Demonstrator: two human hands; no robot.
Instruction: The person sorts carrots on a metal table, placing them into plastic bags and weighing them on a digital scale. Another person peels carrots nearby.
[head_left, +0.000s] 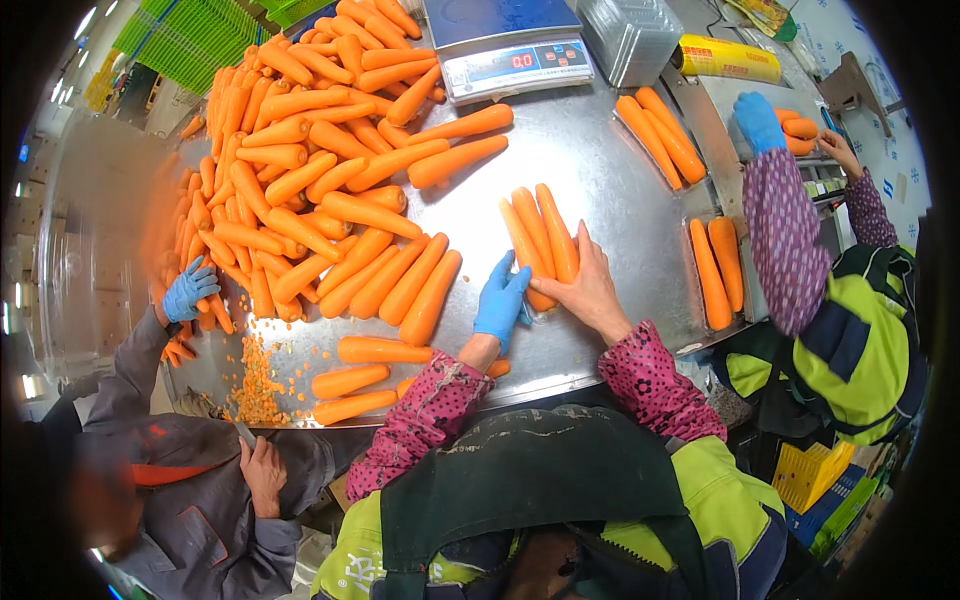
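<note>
Three carrots (534, 229) lie side by side on the steel table before me, apparently in a clear plastic tray whose edges are hard to make out. My left hand (501, 304), in a blue glove, grips their thick ends from the left. From the right, my bare right hand (589, 289) holds the same group, its thumb across the thick ends and its fingers along the right-hand carrot. A large heap of carrots (300, 165) spreads to the left. Several loose carrots (354, 381) lie by my left sleeve, which partly covers some.
A digital scale (517, 64) and stacked clear trays (630, 37) stand at the back. Filled carrot trays (660, 139) sit to the right. At left, a co-worker's gloved hand (191, 291) touches carrots near trimmings (259, 379); the other holds a knife (246, 433). Another co-worker (787, 225) handles carrots at right.
</note>
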